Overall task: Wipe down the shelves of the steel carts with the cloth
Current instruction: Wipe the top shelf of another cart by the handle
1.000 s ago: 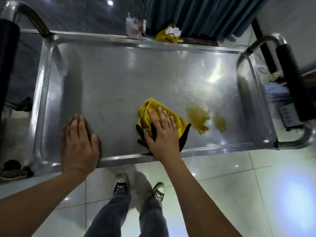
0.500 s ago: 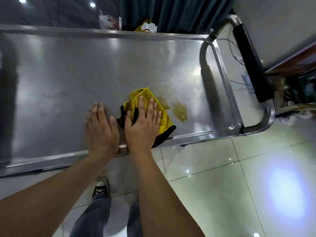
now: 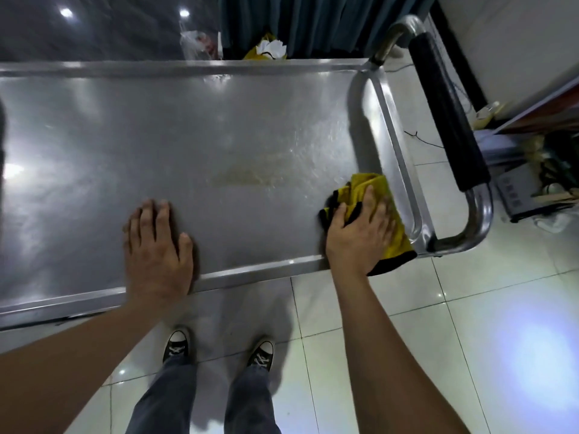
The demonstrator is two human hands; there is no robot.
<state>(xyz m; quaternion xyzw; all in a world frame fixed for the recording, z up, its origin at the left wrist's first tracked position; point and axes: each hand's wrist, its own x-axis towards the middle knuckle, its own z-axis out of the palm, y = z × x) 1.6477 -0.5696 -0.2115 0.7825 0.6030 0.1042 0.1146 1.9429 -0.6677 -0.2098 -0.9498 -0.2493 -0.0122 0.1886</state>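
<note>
The steel cart's top shelf [image 3: 188, 145] fills the upper half of the view, its raised rim running along the near edge. My right hand [image 3: 357, 236] presses a yellow cloth with black trim [image 3: 369, 186] flat into the shelf's near right corner, against the right rim. My left hand [image 3: 156, 245] rests palm down on the shelf by the near rim, fingers apart, holding nothing. A faint yellowish smear [image 3: 247, 178] and wet streaks lie on the steel between the hands.
The cart's right handle with a black foam grip [image 3: 445, 114] curves beyond the rim. Plastic bags [image 3: 266, 48] and a dark curtain stand behind the cart. Boxes and clutter [image 3: 532, 183] sit at the right. My feet [image 3: 219, 352] stand on glossy tiles below the shelf.
My right hand has slid the cloth rightward across the yellow spill to the shelf's right corner, spreading the spill into a faint smear. The left hand now lies farther from the right.
</note>
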